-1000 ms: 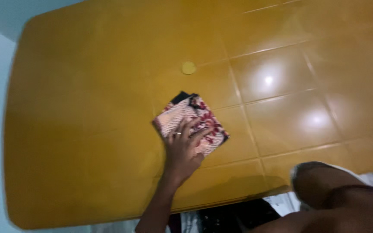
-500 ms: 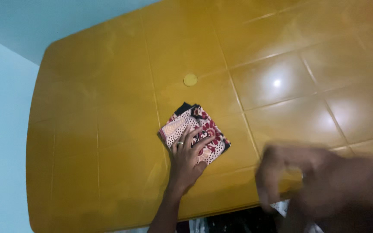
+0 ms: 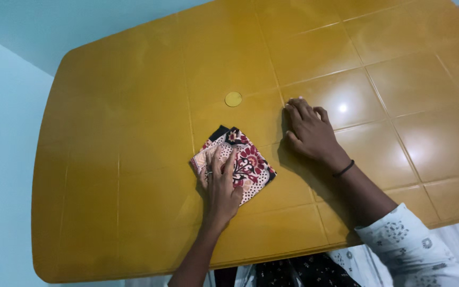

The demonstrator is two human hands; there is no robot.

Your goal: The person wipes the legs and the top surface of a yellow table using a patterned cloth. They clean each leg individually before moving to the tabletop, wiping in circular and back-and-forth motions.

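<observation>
Filling most of your view is a big yellow-orange table [image 3: 134,175] with a glossy top moulded into square panels, its rounded corners set against a pale blue floor [image 3: 1,159]. Your right arm comes in from the lower right in a pale patterned sleeve [image 3: 410,244], with a thin black band [image 3: 343,169] at the wrist. Your right hand [image 3: 309,133] lies palm down on the bare tabletop, fingers spread and a little bent, gripping nothing, a short way to the right of the cloth and clear of it. Your left hand [image 3: 220,183] reaches up from the near edge and rests flat on the folded cloth [image 3: 248,162], fingers stretched out over its left half, pressing rather than clasping; a ring [image 3: 209,172] shows on one finger. The cloth is a small square bundle, cream with dark red flower print and a black border, lying turned like a diamond near the middle of the table, on the near side of centre. Just beyond it, apart from both hands, a small round yellow cap [image 3: 233,99] sits flush in the tabletop.
</observation>
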